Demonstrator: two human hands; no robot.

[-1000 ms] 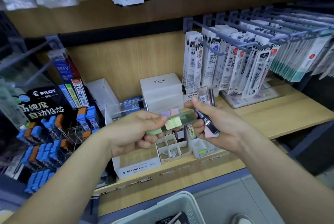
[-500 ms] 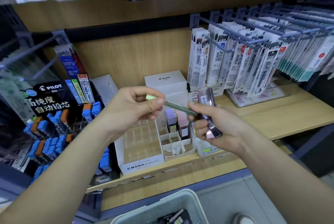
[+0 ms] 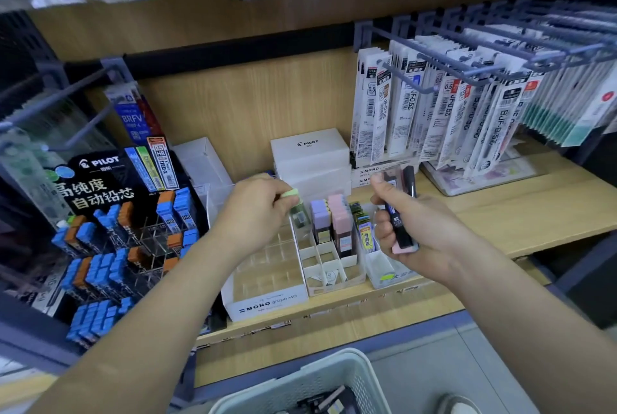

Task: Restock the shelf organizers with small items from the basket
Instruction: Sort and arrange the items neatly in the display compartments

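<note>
The green case [image 3: 296, 211] is a slim, clear lead case with a pale green cap. It stands nearly upright with its lower end in the rear-left cell of the white organizer [image 3: 329, 275] on the shelf [image 3: 500, 213]. A lilac case [image 3: 319, 213] and a pink case [image 3: 340, 216] stand in the cells just beside it.

Readable writing:
- "MONO graph MG" on the front of the white box [image 3: 267, 301] left of the organizer.
- "PILOT" on the white carton [image 3: 309, 146] behind, and on the black display [image 3: 100, 180], which also reads "高纯度 自动铅芯".
- "JF-0.5" and "BUF-0.5" on the hanging refill packs [image 3: 410, 106].
- "BRFV" on a blue pack [image 3: 132, 118] at the left.

The left hand [image 3: 253, 213] reaches in from the left with its back toward the camera; its grip is narrow, thumb and fingertips pinching the green cap. The right hand [image 3: 424, 236] is held beside the organizer, fingers curled in a closed grip round a bundle [image 3: 399, 223] of cases held near upright, with a dark case in front and a pink end at the bottom. The basket [image 3: 334, 377] sits below the shelf edge.
</note>
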